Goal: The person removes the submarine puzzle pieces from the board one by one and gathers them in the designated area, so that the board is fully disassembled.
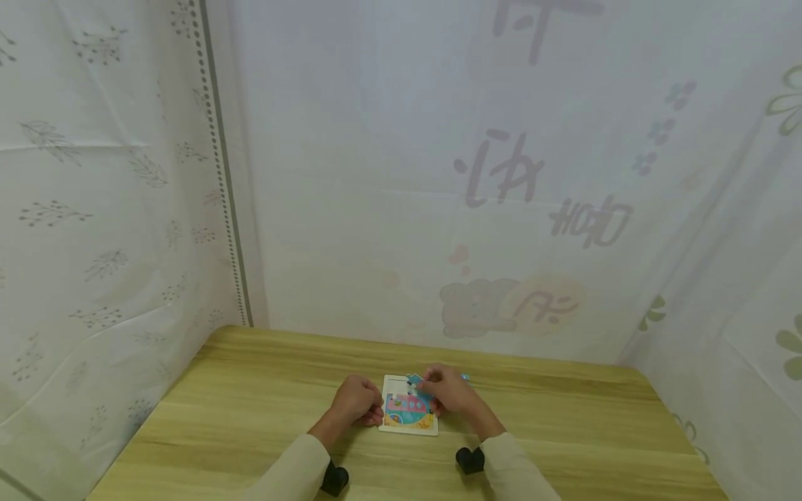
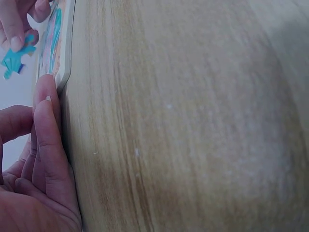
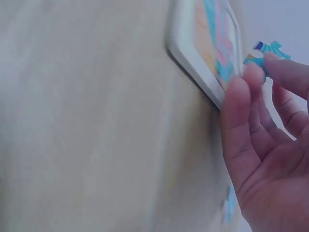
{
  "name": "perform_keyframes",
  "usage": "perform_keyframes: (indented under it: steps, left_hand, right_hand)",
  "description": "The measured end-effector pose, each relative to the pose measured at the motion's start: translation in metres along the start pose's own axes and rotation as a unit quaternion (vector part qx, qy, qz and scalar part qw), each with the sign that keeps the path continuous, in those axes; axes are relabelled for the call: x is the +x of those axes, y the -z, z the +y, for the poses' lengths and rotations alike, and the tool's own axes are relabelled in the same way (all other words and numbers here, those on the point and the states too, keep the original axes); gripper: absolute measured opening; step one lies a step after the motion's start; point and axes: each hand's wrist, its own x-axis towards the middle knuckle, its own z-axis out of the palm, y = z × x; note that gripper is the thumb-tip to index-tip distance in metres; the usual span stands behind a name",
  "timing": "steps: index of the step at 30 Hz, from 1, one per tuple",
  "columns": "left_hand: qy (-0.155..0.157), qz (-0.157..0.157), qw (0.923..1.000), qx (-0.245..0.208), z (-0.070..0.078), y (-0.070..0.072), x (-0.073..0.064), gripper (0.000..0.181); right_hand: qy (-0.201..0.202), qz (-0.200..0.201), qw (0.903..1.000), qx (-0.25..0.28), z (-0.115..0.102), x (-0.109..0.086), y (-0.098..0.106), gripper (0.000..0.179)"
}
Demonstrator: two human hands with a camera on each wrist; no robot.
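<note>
Currently the right hand [image 1: 447, 390] pinches a blue puzzle piece [image 2: 13, 62], the puzzle board [image 1: 407, 432] lying below that grip, while the left hand [image 1: 358, 401], its fingers unclenched, touches the board's opposite edge

Wood-grain tabletop [image 1: 282, 393] in front of you
You have a white-framed jigsaw tray [image 1: 408, 431] lying flat on it, partly filled; to the tray's right, a loose, mostly blue jigsaw piece [image 3: 230, 205] lies nearby.
</note>
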Motion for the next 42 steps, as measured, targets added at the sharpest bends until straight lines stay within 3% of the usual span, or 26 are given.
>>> perform_keyframes:
  steps: [6, 13, 22, 34, 42]
  left_hand:
    - [-0.001, -0.005, 1.0, 0.004, 0.001, 0.0, -0.001, 0.007]
    - [0.002, -0.007, 1.0, -0.003, 0.0, 0.001, 0.001, 0.006]
    - [0.004, -0.007, 0.9999, -0.01, -0.002, 0.003, 0.003, 0.006]
    - [0.006, 0.001, 1.0, 0.0, 0.0, 0.001, 0.001, 0.006]
    - [0.004, 0.0, 1.0, 0.001, 0.002, 0.002, -0.001, 0.005]
  right_hand:
    - [-0.007, 0.025, 0.9993, 0.027, -0.001, -0.003, 0.025, 0.019]
    - [-0.032, 0.102, 0.9937, 0.032, 0.006, -0.008, 0.056, 0.022]
    - [-0.089, 0.159, 0.9816, 0.057, 0.032, -0.018, 0.089, 0.014]
    - [-0.109, 0.149, 0.9811, 0.058, 0.053, -0.029, 0.098, 0.014]
    - [-0.112, 0.162, 0.9803, 0.001, 0.05, -0.03, 0.095, 0.014]
